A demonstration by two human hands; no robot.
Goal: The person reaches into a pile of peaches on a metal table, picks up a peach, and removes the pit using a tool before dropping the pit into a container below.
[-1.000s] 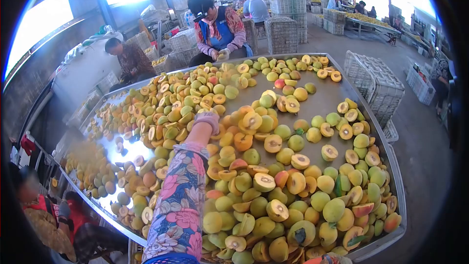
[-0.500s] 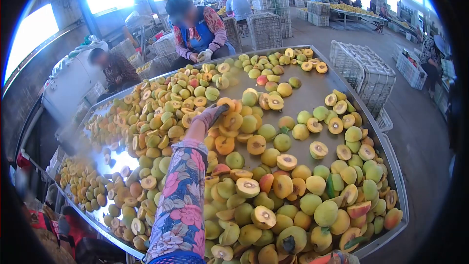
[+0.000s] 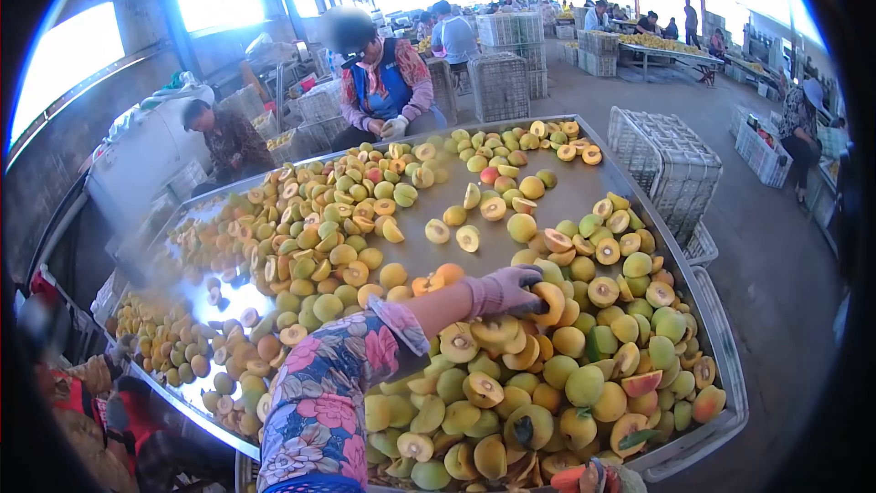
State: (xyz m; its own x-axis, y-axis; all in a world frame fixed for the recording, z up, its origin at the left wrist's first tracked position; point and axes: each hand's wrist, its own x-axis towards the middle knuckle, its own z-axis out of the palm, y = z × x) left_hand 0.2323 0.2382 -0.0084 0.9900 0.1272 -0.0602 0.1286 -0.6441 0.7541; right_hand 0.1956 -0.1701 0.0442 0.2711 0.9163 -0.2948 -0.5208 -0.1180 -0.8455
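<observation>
My left hand (image 3: 507,292), in a greyish-pink glove and a floral sleeve, reaches right across the metal sorting table (image 3: 429,242). Its fingers curl over a yellow peach half (image 3: 549,304) among the heap. More halves, such as a cut peach (image 3: 458,343) with the pit showing, lie right below the wrist. Whole-looking green-yellow peaches (image 3: 585,385) are piled in front. Only a sliver of my right hand (image 3: 610,477) shows at the bottom edge, closed beside a red-orange object (image 3: 578,477); I cannot tell what it holds.
The table has a raised metal rim (image 3: 644,204). White plastic crates (image 3: 664,169) stand along its right side. Across the table sits a person in a blue vest (image 3: 391,82), with another person (image 3: 228,140) to the left. A leaf (image 3: 639,438) lies on the front peaches.
My left hand has moved right and nearer, from the middle of the table to the right-hand pile. Peaches have shifted right with it, baring metal in the middle. The view has tilted slightly.
</observation>
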